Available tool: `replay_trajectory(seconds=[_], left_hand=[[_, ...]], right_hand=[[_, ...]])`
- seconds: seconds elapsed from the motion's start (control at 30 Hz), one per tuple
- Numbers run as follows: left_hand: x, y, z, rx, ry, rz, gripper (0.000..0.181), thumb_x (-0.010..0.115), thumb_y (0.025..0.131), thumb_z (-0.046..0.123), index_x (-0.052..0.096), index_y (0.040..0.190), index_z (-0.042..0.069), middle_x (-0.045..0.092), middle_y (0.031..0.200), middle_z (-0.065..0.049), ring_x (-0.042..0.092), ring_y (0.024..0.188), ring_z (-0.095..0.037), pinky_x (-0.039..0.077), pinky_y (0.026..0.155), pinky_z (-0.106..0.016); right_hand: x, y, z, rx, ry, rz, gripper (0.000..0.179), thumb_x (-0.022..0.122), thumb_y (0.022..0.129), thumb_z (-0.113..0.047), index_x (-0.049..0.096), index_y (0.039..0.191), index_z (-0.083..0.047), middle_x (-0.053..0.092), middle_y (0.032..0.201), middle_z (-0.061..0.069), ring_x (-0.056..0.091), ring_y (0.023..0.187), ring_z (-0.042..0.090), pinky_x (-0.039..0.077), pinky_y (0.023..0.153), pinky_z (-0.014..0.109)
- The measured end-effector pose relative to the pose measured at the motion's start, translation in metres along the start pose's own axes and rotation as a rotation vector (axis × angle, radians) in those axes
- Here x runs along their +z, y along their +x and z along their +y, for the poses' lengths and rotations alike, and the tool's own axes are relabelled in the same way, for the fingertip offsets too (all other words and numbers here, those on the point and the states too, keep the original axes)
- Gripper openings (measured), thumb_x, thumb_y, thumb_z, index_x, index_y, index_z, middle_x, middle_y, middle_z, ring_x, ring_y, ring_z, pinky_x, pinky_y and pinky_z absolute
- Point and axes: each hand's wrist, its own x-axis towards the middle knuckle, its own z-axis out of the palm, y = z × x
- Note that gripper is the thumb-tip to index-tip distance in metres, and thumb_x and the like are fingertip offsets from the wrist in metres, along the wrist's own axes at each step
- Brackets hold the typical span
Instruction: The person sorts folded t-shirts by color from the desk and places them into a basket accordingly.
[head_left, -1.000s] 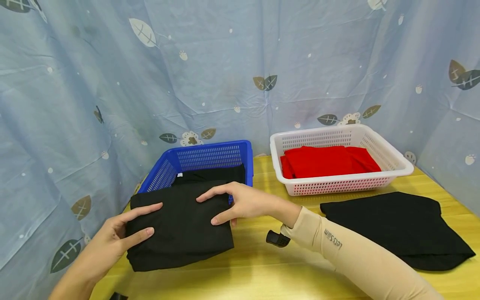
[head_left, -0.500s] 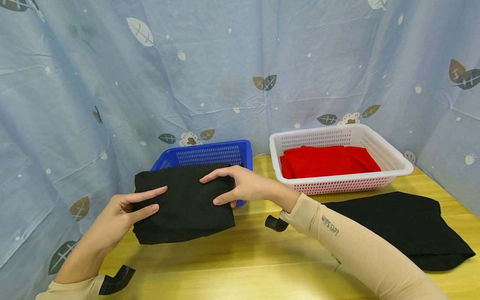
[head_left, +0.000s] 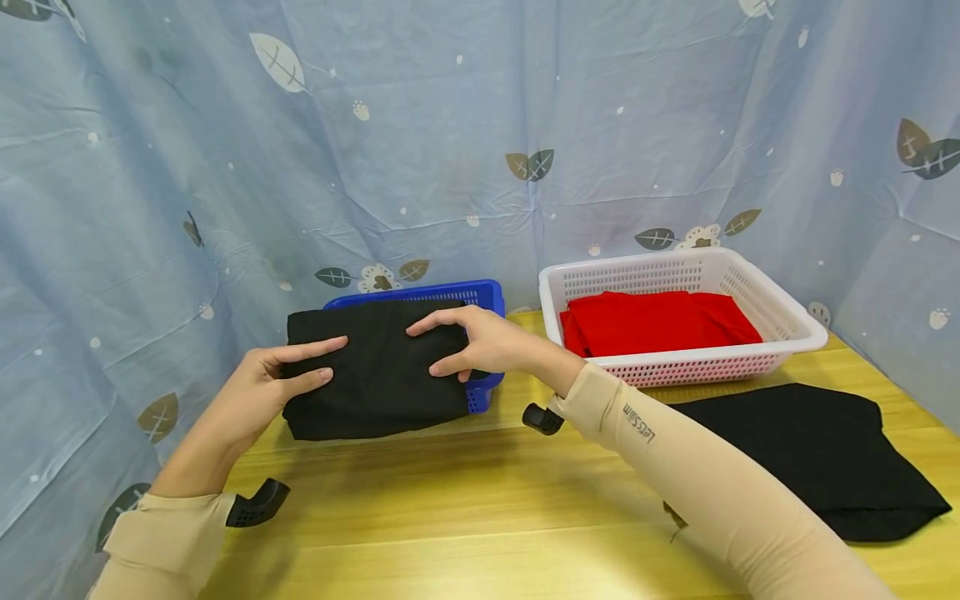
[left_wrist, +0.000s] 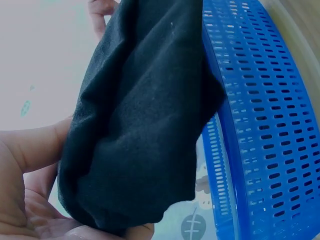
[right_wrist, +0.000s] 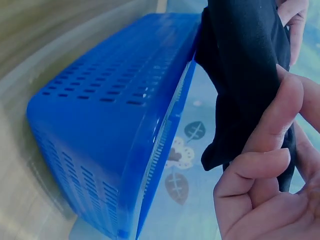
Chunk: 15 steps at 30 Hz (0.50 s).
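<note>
A folded black garment is held up between both hands, over the near part of the blue basket. My left hand grips its left edge, thumb and forefinger on the near face. At the opposite edge, my right hand holds it the same way. In the left wrist view the garment hangs in thick folds beside the perforated basket wall. The right wrist view has curled fingers under the cloth, above the basket rim. The garment hides most of the basket's inside.
To the right stands a white basket with folded red clothing inside. Another black garment lies flat on the yellow wooden table, partly behind my right sleeve. A blue patterned curtain hangs behind the baskets.
Both hands have carried the folded black garment forward, away from me and slightly right, so it covers more of the blue basket. The white basket and the other black garment have stayed put.
</note>
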Motion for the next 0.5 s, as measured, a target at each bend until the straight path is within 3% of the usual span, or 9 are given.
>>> replay_trajectory(seconds=[0.1,0.13,0.2,0.33,0.4,0.43,0.5], left_hand=[[-0.001,0.009,0.0,-0.019,-0.001,0.004,0.051,0.069,0.107,0.027,0.058,0.156,0.02,0.043,0.171,-0.009,0.035,0.159,-0.031,0.049,0.108,-0.026],[-0.001,0.012,0.0,-0.018,-0.014,0.004,0.051,0.069,0.107,0.026,0.058,0.156,0.019,0.044,0.17,-0.011,0.043,0.155,-0.025,0.052,0.107,-0.027],[-0.001,0.019,-0.001,-0.016,-0.023,0.007,0.051,0.069,0.107,0.026,0.059,0.156,0.02,0.044,0.169,-0.012,0.05,0.148,-0.02,0.053,0.099,-0.018],[-0.001,0.03,0.001,-0.033,-0.029,0.018,0.05,0.069,0.107,0.025,0.059,0.156,0.02,0.043,0.17,-0.012,0.047,0.154,-0.024,0.052,0.115,-0.04],[-0.001,0.035,0.002,-0.053,-0.003,0.028,0.05,0.068,0.108,0.025,0.059,0.156,0.021,0.041,0.171,-0.009,0.036,0.16,-0.035,0.048,0.119,-0.047],[-0.001,0.037,0.002,-0.061,-0.001,0.031,0.049,0.068,0.108,0.025,0.059,0.156,0.022,0.041,0.172,-0.009,0.038,0.159,-0.035,0.048,0.119,-0.049],[-0.001,0.042,0.001,-0.076,0.0,0.033,0.049,0.068,0.108,0.024,0.059,0.156,0.023,0.04,0.172,-0.008,0.042,0.157,-0.035,0.051,0.115,-0.041]], right_hand=[[-0.002,0.005,0.002,0.016,-0.012,0.019,0.055,0.079,0.099,-0.02,0.063,0.15,-0.031,0.043,0.167,0.004,0.076,0.076,0.025,0.063,0.083,0.037],[-0.003,0.006,0.003,0.021,-0.013,0.026,0.054,0.079,0.1,-0.019,0.062,0.15,-0.032,0.043,0.167,0.004,0.076,0.076,0.026,0.063,0.084,0.039],[-0.005,0.009,0.005,0.032,-0.02,0.044,0.055,0.079,0.1,-0.018,0.062,0.15,-0.032,0.043,0.166,0.004,0.077,0.079,0.028,0.063,0.085,0.042],[-0.008,0.017,0.007,0.048,-0.05,0.075,0.055,0.079,0.1,-0.017,0.062,0.15,-0.03,0.045,0.166,0.005,0.077,0.081,0.028,0.062,0.084,0.037],[-0.009,0.021,0.008,0.056,-0.069,0.09,0.055,0.079,0.1,-0.017,0.062,0.151,-0.03,0.046,0.165,0.007,0.076,0.079,0.025,0.061,0.082,0.034],[-0.009,0.023,0.008,0.058,-0.078,0.097,0.055,0.079,0.1,-0.017,0.062,0.151,-0.029,0.046,0.165,0.007,0.075,0.077,0.023,0.06,0.081,0.032],[-0.01,0.026,0.009,0.064,-0.09,0.108,0.055,0.079,0.099,-0.017,0.062,0.151,-0.029,0.047,0.164,0.007,0.074,0.075,0.02,0.058,0.08,0.03]])
